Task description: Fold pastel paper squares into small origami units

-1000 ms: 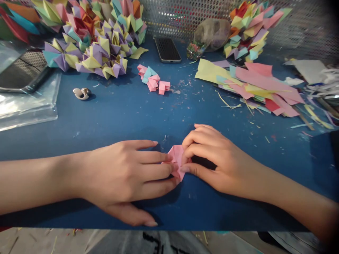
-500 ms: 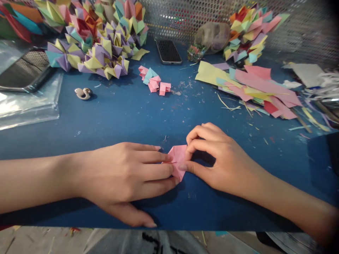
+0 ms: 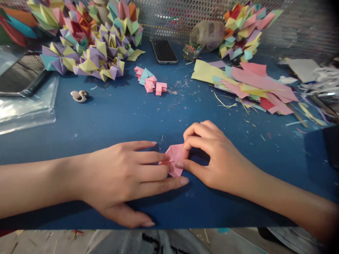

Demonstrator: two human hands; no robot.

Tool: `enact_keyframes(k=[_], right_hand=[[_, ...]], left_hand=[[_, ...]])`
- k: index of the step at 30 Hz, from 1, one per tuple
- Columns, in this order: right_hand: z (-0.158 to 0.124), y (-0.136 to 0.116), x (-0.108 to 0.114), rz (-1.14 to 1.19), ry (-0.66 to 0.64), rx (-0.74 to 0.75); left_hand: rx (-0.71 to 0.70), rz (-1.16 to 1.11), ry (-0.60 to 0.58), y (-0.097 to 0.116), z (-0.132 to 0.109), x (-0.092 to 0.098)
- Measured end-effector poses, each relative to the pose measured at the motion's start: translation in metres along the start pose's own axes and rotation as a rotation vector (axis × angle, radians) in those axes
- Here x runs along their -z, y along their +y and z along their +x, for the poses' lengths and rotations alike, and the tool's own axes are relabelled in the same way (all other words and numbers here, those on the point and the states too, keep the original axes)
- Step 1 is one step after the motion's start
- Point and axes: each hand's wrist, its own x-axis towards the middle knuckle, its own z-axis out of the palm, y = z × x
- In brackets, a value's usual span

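So the paper (image 3: 176, 151) is a small, pink, creased bit on the near side of the table (image 3: 116, 120), around the middle, between both hands. Left hand (image 3: 124, 173) is spread flat, palm down, a couple of fingertips on the paper's left part, not closed around anything. Right hand (image 3: 218, 157) looks pinched on the right edge with thumb and index; can't tell how much is caught between them.

Handling-wise, I'd guess it weighs next to nothing and is thin but a bit crisp, so it could skid on that top, and crumple or tear if yanked. Best hold is probably a light fingertip press on the left plus a pinch at the right edge.

Farther out there are little pink-and-blue pieces (image 3: 149, 84), with a trinket (image 3: 79, 96) to their left. Scraps (image 3: 265, 81) pile up on the right. Far side: a phone (image 3: 164, 52) and, left of it, a big folded cluster (image 3: 103, 53).
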Motion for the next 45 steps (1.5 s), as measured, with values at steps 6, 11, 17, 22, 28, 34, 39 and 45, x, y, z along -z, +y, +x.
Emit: enact_keyframes(k=[6, 11, 17, 22, 28, 34, 39, 45], right_hand=[[0.005, 0.017, -0.004, -0.056, 0.116, -0.009], [0.001, 0.024, 0.001, -0.027, 0.136, 0.187], [-0.004, 0.028, 0.009, 0.120, 0.068, 0.272], [0.001, 0.036, 0.007, 0.090, 0.060, 0.412], [-0.004, 0.032, 0.011, -0.132, 0.091, 0.631], [-0.010, 0.026, 0.012, -0.127, -0.057, 0.677], [-0.011, 0.027, 0.015, -0.048, -0.098, 0.680], [-0.005, 0.037, 0.018, 0.090, -0.211, 0.640]], left_hand=[[0.026, 0.003, -0.068, 0.002, 0.001, 0.003], [0.060, 0.001, -0.086, 0.004, 0.000, 0.000], [0.025, 0.055, -0.044, 0.000, -0.003, 0.004], [-0.056, 0.108, -0.013, -0.015, -0.007, 0.012], [-0.085, 0.070, -0.017, -0.026, -0.007, 0.016], [-0.094, 0.113, 0.026, -0.015, -0.002, 0.012], [-0.043, 0.103, 0.004, -0.003, 0.002, 0.009], [-0.010, 0.112, -0.033, 0.000, 0.002, 0.009]])
